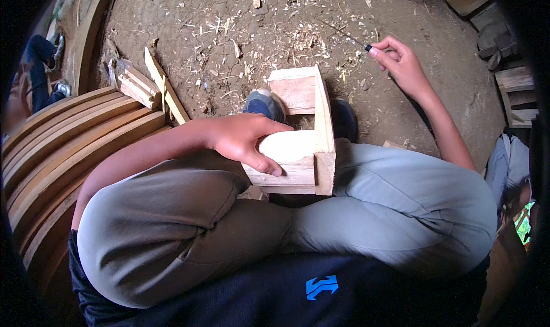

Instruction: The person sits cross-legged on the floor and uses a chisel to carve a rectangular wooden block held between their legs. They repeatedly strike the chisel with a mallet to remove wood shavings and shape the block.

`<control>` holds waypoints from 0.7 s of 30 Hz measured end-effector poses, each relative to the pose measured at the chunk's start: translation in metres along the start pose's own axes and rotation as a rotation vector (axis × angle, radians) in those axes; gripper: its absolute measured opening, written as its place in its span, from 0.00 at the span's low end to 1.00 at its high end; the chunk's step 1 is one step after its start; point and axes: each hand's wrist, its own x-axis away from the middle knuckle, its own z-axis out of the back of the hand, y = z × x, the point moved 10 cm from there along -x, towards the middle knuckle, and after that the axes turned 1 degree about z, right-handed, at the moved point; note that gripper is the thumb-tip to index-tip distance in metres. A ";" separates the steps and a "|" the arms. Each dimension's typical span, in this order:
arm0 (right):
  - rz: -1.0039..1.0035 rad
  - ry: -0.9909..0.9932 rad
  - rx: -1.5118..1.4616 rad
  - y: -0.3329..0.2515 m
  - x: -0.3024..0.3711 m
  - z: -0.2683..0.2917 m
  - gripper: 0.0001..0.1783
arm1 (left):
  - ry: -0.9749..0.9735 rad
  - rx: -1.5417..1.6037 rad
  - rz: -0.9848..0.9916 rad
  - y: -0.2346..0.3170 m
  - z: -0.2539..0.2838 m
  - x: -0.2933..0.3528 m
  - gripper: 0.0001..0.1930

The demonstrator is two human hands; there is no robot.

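Observation:
Between my knees rests a pale wooden frame (324, 120), made of two thick blocks joined to one upright board. My left hand (246, 141) is wrapped round the near block (283, 169), thumb on its top face. Up and to the right, my right hand (398, 63) is closed in a pinch on a thin dark rod (344, 33) with a black end. The rod points away to the upper left, clear of the frame. A black strip (421, 112) like a cord or strap runs below that hand along the forearm; whether it joins the rod cannot be made out.
Curved wooden beams (86, 129) are stacked at my left, with wood offcuts (140, 86) at their far end. Shavings and chips (275, 34) litter the dirt floor (183, 12). More wood blocks (515, 92) line the right side. Another person's leg (40, 69) shows at far left.

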 end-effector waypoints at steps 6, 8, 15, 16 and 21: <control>0.039 -0.137 0.340 -0.011 0.011 -0.019 0.13 | 0.004 0.036 0.024 0.002 0.001 0.003 0.37; 0.049 -0.049 0.216 0.001 0.006 -0.010 0.12 | -0.006 0.062 0.038 0.001 0.000 0.002 0.37; 0.058 -0.224 0.049 0.023 0.013 -0.037 0.17 | -0.028 0.050 0.079 0.000 0.001 0.002 0.36; 0.088 -0.210 0.071 0.019 0.013 -0.034 0.17 | -0.035 0.057 0.100 0.000 0.001 0.002 0.36; 0.166 -0.188 0.125 0.006 0.010 -0.027 0.16 | -0.021 0.031 0.079 0.004 0.001 0.002 0.34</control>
